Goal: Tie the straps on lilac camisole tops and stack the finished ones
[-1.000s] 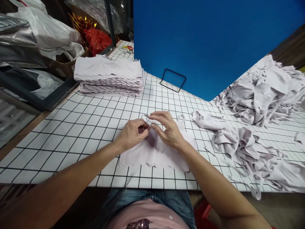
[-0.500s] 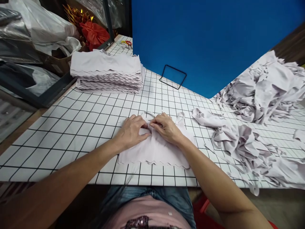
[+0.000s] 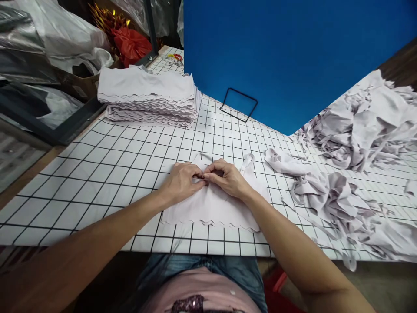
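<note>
A pale lilac strappy top (image 3: 211, 208) with a wavy hem lies flat on the grid-patterned table, its hem towards me. My left hand (image 3: 182, 180) rests on its upper left part, thumb and fingers pinching the fabric near the middle of the neckline. Right beside it, my right hand (image 3: 224, 176) pinches the same spot, fingertips meeting those of the left. Whatever small detail sits between the fingertips is hidden. A thin strap loop shows above the right side of the top.
Folded pale garments are stacked (image 3: 148, 95) at the back left. Loose garments (image 3: 339, 200) lie crumpled on the right, with a bigger heap (image 3: 368, 121) behind. A blue board (image 3: 286, 56) stands at the back, a black wire frame (image 3: 239, 104) before it. Scissors (image 3: 176, 57) lie far left.
Both hands have drawn closer at the neckline, and their fingertips now meet on the fabric. The top stays in place; the view has shifted slightly.
</note>
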`<state>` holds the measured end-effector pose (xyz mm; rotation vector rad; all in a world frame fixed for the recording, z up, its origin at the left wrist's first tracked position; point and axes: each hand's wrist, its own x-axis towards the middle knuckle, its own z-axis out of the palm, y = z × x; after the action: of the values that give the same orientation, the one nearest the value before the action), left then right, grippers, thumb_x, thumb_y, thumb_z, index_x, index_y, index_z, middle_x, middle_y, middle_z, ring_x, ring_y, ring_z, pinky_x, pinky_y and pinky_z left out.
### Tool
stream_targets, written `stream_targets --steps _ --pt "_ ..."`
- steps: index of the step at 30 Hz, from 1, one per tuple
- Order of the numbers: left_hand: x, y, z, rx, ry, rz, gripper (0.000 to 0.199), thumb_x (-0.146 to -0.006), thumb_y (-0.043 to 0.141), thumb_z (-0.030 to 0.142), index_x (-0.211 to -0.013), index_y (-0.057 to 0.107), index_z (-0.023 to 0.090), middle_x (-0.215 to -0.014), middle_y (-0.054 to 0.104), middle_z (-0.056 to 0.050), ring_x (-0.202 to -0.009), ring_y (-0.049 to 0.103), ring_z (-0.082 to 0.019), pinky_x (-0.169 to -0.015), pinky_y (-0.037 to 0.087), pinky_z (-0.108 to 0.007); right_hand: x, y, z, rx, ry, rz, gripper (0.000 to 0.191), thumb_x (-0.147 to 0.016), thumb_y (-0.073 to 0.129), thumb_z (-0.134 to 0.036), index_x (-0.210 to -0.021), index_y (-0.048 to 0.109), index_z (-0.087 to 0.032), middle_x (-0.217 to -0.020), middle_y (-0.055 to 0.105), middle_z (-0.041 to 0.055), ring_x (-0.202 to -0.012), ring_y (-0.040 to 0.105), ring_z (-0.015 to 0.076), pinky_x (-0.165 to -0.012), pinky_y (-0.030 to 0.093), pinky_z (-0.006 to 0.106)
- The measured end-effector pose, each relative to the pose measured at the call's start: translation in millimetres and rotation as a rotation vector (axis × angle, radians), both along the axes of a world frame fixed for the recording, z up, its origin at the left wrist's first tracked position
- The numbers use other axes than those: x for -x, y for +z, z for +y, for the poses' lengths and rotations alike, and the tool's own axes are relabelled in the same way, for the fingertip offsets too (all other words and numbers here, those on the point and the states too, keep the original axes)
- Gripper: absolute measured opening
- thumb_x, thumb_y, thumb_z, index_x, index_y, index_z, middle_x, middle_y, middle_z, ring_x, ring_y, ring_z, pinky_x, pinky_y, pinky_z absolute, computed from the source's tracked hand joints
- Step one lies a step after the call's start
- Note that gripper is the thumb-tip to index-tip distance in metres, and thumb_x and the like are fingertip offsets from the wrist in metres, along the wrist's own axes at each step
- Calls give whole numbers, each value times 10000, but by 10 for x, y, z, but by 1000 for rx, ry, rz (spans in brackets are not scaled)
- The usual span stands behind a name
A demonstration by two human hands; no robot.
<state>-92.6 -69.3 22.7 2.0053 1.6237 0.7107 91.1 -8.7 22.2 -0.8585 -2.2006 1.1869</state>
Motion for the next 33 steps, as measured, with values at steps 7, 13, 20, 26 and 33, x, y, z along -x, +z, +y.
stream_targets --steps 7,13,20,26,33 --pt "-20 -6 2 -13 28 14 204 -793 634 246 -607 598 171 -652 624 4 -690 531 -153 -640 404 -277 14 6 -5 -81 28 -31 104 -902 642 -287 -853 702 -217 -814 669 25 -869 520 182 -822 430 355" --pt "-22 -5 5 -11 31 16 194 -787 623 244 -607 610 173 -642 614 4 -675 529 -150 -651 424 -281 4 4 -6 -59 20 -14 121 -908 637 -308 -859 697 -215 -820 671 25 -873 525 183 -833 437 368" --pt "-28 10 1 23 40 7 172 -791 625 237 -631 636 172 -685 630 -4 -704 552 -156 -719 460 -303 6 10 -12 -80 27 -39 121 -914 626 -291 -859 699 -212 -821 676 31 -878 527 192 -843 435 384" --pt "-25 3 1 28 42 -1 167 -794 639 251 -647 651 171 -701 644 -10 -721 571 -165 -747 466 -319 -9 36 -7 -108 40 -70 110 -916 618 -269 -861 697 -215 -830 673 28 -875 515 191 -821 427 367" --pt "-14 -7 9 21 32 -39 154 -798 664 296 -690 682 188 -721 669 -3 -730 588 -164 -752 468 -318 -58 87 38 -289 76 -143 93 -908 624 -231 -842 688 -218 -815 672 16 -846 512 190 -859 376 401"
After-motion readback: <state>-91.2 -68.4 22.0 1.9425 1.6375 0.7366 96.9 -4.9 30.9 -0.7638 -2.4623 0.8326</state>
